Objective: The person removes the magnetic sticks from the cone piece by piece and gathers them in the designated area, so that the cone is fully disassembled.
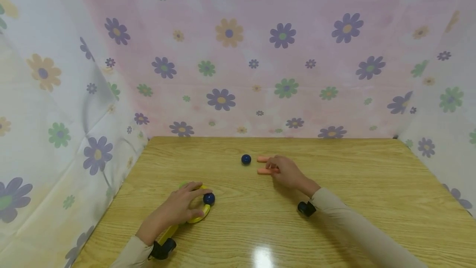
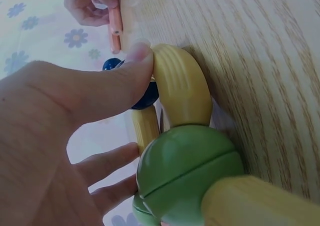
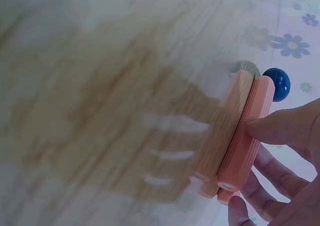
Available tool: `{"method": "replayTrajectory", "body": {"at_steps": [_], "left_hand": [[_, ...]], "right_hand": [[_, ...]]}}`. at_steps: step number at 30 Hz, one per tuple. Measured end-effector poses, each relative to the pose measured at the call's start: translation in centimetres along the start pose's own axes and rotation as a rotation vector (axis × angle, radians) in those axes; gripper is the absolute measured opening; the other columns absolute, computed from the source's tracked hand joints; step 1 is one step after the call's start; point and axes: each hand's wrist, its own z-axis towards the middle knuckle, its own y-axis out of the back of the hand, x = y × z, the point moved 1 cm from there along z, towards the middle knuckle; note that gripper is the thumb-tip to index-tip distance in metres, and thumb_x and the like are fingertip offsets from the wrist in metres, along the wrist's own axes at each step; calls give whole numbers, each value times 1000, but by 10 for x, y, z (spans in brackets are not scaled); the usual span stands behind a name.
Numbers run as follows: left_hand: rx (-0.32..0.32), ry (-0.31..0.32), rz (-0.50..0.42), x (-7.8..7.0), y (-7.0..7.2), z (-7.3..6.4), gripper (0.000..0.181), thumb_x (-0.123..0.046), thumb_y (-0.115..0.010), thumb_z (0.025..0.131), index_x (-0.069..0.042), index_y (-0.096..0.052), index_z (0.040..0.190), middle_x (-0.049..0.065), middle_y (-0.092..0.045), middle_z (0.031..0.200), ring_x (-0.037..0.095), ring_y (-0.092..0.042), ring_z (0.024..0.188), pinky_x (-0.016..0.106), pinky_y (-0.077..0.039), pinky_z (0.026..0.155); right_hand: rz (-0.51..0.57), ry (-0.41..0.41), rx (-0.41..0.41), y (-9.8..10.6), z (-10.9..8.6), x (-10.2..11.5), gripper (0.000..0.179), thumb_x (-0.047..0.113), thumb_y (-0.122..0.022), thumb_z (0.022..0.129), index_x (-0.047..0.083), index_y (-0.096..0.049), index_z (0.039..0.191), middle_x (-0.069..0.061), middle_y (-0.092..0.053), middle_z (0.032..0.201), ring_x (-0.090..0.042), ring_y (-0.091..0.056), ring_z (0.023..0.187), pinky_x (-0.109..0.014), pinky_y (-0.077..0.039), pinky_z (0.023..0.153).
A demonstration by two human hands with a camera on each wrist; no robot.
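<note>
My left hand [image 1: 178,204] holds a toy assembly of curved yellow pieces [image 1: 201,215], green balls and a dark blue ball [image 1: 209,199]. In the left wrist view its thumb presses a ribbed yellow piece [image 2: 182,88] beside a large green ball [image 2: 187,171], with fingers on the far side. At the table's middle, my right hand [image 1: 289,173] pinches the nearer orange rod [image 1: 265,171]; in the right wrist view the thumb lies along this ribbed rod [image 3: 250,136]. A second orange rod [image 1: 262,159] lies just behind it, roughly parallel.
A loose dark blue ball [image 1: 246,159] sits left of the rods on the wood-grain table [image 1: 238,235]. Flower-patterned cloth [image 1: 260,73] encloses the back and both sides. A straight yellow piece [image 1: 169,234] extends under the left wrist.
</note>
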Motion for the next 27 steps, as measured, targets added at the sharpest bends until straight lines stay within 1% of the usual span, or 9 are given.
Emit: {"method": "replayTrajectory", "body": {"at_steps": [5, 12, 16, 19, 21, 24, 25, 27], "left_hand": [[-6, 13, 20, -1, -1, 0, 58, -34, -71, 85, -20, -51, 138, 19, -41, 141, 43, -37, 128, 70, -36, 83], [-9, 48, 55, -2, -2, -1, 60, -41, -66, 87, -23, -48, 141, 19, -41, 141, 42, -38, 127, 71, -37, 81], [16, 40, 59, -3, 2, -1, 62, -42, -65, 87, -19, -46, 142, 23, -40, 140, 45, -39, 125, 68, -42, 79], [45, 50, 47, -5, 7, -1, 63, -39, -67, 87, -17, -46, 142, 28, -39, 139, 48, -39, 124, 63, -45, 80], [64, 71, 19, -6, 11, -2, 63, -37, -68, 87, -16, -46, 142, 29, -37, 139, 49, -38, 124, 61, -45, 83], [86, 96, -29, -5, 16, -2, 63, -32, -70, 86, -17, -45, 142, 29, -35, 142, 48, -37, 126, 60, -43, 88], [90, 93, -38, -4, 17, -2, 64, -31, -71, 85, -18, -45, 142, 28, -34, 142, 48, -37, 126, 60, -42, 88], [97, 76, -43, -2, 20, -2, 66, -29, -74, 83, -19, -45, 142, 25, -33, 144, 47, -37, 127, 65, -36, 91]], "right_hand": [[6, -13, 14, 2, -1, 1, 12, -4, -61, 86, 7, -65, 90, -9, -62, 86, -23, -60, 79, -36, -49, 68], [8, -38, 36, 4, -1, 3, 11, -2, -63, 86, 7, -66, 91, -7, -60, 85, -22, -58, 78, -35, -47, 66], [19, -42, 45, 6, -1, 3, 12, -3, -62, 86, 7, -65, 91, -6, -59, 84, -21, -57, 76, -34, -46, 65], [29, -38, 47, 8, -1, 4, 11, -3, -63, 87, 6, -66, 92, -6, -60, 84, -23, -58, 78, -35, -47, 66], [32, -36, 46, 10, -1, 6, 10, -2, -63, 87, 5, -66, 93, -7, -61, 86, -25, -59, 80, -36, -48, 68], [30, -32, 40, 12, 0, 8, 8, 0, -64, 87, 5, -67, 93, -9, -63, 90, -27, -60, 84, -39, -50, 70], [31, -31, 38, 12, 0, 9, 6, 2, -65, 88, 5, -68, 92, -9, -64, 91, -27, -60, 85, -40, -50, 71], [31, -15, 29, 12, 1, 10, 4, 5, -65, 89, 6, -68, 91, -9, -65, 94, -27, -60, 85, -39, -51, 71]]}}
